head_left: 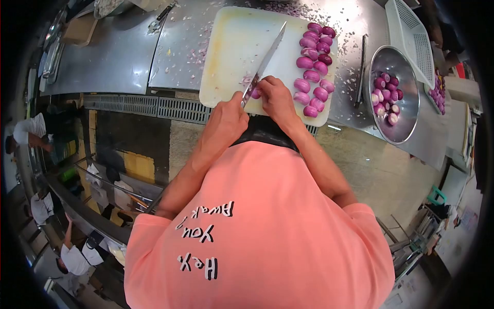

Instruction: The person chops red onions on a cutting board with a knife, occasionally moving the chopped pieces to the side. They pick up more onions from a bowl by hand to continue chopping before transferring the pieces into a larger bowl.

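My left hand [226, 119] is closed around the handle end of a long kitchen knife [268, 52]. The blade slants up and right over a white cutting board [226, 51]. Beside it, the bent fingers of my right hand [278, 100] pinch a small red onion [255, 93] against the board, close to the blade. Most of that onion is hidden by the fingers and knife. Peeled red onions [311, 76] lie in two uneven columns along the board's right side. A few purple scraps [245, 80] sit by the blade.
Right of the board stand a dark, narrow bar [362, 72] and a steel bowl [406, 123] with several red onions. Behind are a white perforated basket [411, 38] and more onions [437, 95]. Peel scraps litter the steel counter [118, 64]. Other people [74, 259] are at far left.
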### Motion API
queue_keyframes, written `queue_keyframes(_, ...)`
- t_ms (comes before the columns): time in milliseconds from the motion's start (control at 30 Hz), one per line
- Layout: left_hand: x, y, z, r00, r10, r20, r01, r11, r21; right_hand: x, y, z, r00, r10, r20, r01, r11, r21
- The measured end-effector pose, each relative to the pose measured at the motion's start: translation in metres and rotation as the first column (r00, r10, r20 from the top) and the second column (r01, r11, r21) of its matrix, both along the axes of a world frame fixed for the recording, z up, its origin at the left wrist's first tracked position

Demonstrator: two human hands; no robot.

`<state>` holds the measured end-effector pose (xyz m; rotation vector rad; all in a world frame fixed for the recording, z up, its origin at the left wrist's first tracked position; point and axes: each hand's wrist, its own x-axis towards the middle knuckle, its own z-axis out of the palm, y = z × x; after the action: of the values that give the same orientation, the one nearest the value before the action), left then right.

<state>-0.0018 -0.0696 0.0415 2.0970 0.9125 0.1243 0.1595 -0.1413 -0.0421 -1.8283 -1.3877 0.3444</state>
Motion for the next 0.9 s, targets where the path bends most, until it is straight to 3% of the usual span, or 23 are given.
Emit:
queue_keyframes(100, 0.019, -0.004, -0.040, 0.998, 0.035, -0.046, -0.029, 0.992, 0.126, 0.002, -0.001, -0.003, 1.000, 0.014, 0.011, -0.013, 1.000, -0.022)
queue_keyframes(233, 0.043, 0.004, -0.019, 0.999, 0.034, 0.008, -0.034, 0.999, 0.042, 0.004, -0.001, -0.010, 0.999, 0.036, -0.009, -0.036, 0.999, 0.041)
queue_keyframes(300, 0.037, -0.001, 0.005, 0.991, 0.068, -0.113, -0.069, 0.998, -0.002, 0.007, -0.003, -0.012, 0.998, 0.033, -0.047, -0.029, 0.996, 0.087)
queue_keyframes(400, 0.034, -0.011, -0.022, 0.989, 0.061, -0.138, -0.044, 0.991, 0.124, 0.005, -0.007, -0.016, 0.996, 0.024, -0.089, -0.015, 0.995, 0.098)
queue_keyframes(533, 0.046, -0.007, -0.017, 0.993, 0.052, -0.106, -0.040, 0.993, 0.110, 0.006, -0.007, -0.021, 0.994, 0.051, -0.100, -0.037, 0.989, 0.140)
queue_keyframes(600, 0.042, -0.013, 0.012, 0.973, 0.083, -0.217, -0.081, 0.997, 0.016, 0.008, -0.007, -0.023, 0.993, 0.054, -0.103, -0.038, 0.987, 0.155)
queue_keyframes(633, 0.039, -0.014, -0.001, 0.971, 0.086, -0.222, -0.083, 0.996, 0.024, 0.007, -0.007, -0.024, 0.993, 0.053, -0.105, -0.036, 0.987, 0.159)
queue_keyframes(700, 0.037, -0.018, -0.027, 0.993, 0.069, -0.100, -0.045, 0.974, 0.221, 0.008, -0.005, -0.023, 0.992, 0.056, -0.112, -0.037, 0.985, 0.169)
queue_keyframes(833, 0.053, -0.010, -0.016, 0.993, 0.061, -0.096, -0.050, 0.992, 0.112, 0.010, -0.006, -0.022, 0.991, 0.068, -0.112, -0.045, 0.980, 0.193)
queue_keyframes(900, 0.049, -0.016, 0.009, 0.970, 0.091, -0.225, -0.077, 0.995, 0.069, 0.011, -0.007, -0.024, 0.990, 0.070, -0.123, -0.044, 0.979, 0.201)
